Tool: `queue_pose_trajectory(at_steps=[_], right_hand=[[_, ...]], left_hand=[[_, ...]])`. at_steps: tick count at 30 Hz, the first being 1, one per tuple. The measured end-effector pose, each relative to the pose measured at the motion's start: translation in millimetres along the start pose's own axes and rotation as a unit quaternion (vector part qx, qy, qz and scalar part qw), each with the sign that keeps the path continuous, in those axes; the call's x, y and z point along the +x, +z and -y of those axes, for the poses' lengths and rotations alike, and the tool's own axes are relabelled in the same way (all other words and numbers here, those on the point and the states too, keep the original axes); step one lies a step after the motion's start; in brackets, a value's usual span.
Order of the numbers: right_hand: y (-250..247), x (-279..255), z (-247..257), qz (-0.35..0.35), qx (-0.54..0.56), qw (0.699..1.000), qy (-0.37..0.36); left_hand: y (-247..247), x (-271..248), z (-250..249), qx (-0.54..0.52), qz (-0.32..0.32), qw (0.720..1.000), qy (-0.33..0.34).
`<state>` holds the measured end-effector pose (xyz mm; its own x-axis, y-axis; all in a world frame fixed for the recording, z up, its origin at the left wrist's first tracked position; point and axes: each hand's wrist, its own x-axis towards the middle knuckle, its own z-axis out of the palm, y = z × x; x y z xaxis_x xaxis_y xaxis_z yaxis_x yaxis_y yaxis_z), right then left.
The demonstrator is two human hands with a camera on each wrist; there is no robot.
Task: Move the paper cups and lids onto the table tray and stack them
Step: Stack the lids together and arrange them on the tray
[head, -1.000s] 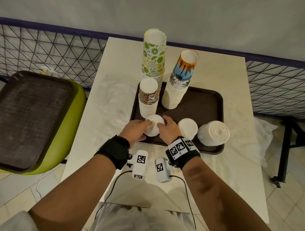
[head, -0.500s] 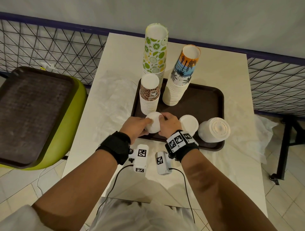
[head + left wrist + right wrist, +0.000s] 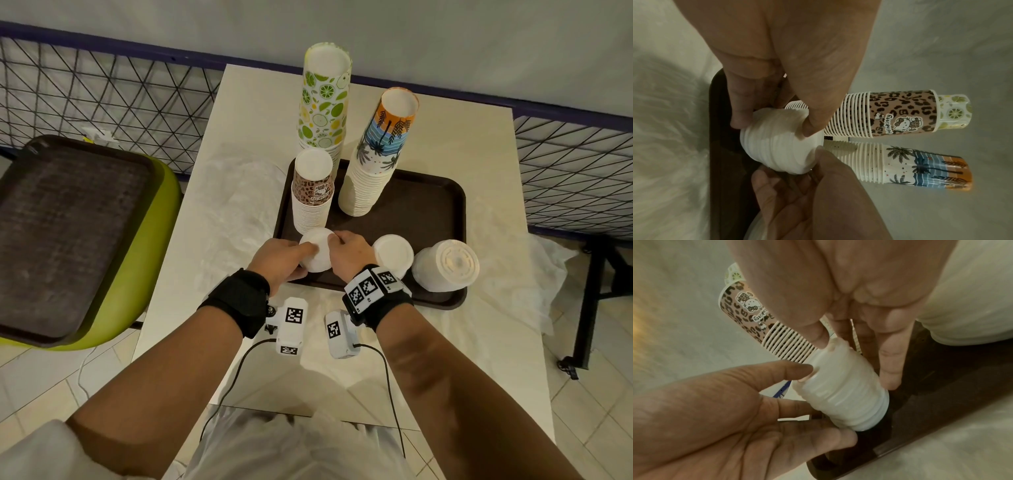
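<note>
Already most of the job looks done: on the table tray (image 3: 428, 192), in the middle of the head view, stand the leopard-print cup stack (image 3: 312, 192), the palm-print cup stack (image 3: 378, 154) and, at the tray's far left corner, the tall lime-print cup stack (image 3: 323, 99). Both hands are grasping the small white lid stack (image 3: 317, 251) at the tray's near left edge: the left hand (image 3: 279, 258) pinches it from the left, the right hand (image 3: 347, 253) from the right, thumbs and fingertips on its ribbed sides. Right of them sit a second white lid stack (image 3: 394, 253) and a larger lid stack (image 3: 445, 265) at the tray's near right corner. What seems left is squaring this stack upright. Room is tight on the left, the leopard cups just beyond the fingers; the tray's centre and upper right are bare. A second tray (image 3: 61, 222) lies on a green seat (image 3: 137, 274) at the frame's left.
</note>
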<state>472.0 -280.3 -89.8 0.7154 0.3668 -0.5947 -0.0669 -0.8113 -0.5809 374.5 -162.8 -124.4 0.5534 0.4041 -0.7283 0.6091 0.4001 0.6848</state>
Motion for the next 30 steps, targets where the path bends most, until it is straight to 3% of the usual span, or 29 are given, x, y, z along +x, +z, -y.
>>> queue_pose_trajectory(at_steps=[5,14,22,27,30], right_hand=[[2,5,1,0.009,0.031,0.999,0.03],[11,10,-4,0.008,0.089,0.995,0.049],[6,6,1,0.026,0.037,0.998,0.047],[6,2,-2,-0.005,0.029,0.999,0.04],[10,3,0,0.003,0.049,0.997,0.057]], left_hand=[[-2,-2,-1,0.059,-0.013,0.998,-0.011],[1,1,-2,0.008,-0.008,1.0,-0.015],[-1,3,-2,0.0,-0.004,1.0,-0.024],[0,-6,-8,0.061,0.017,0.997,-0.035],[1,-9,-11,0.091,0.024,0.996,-0.004]])
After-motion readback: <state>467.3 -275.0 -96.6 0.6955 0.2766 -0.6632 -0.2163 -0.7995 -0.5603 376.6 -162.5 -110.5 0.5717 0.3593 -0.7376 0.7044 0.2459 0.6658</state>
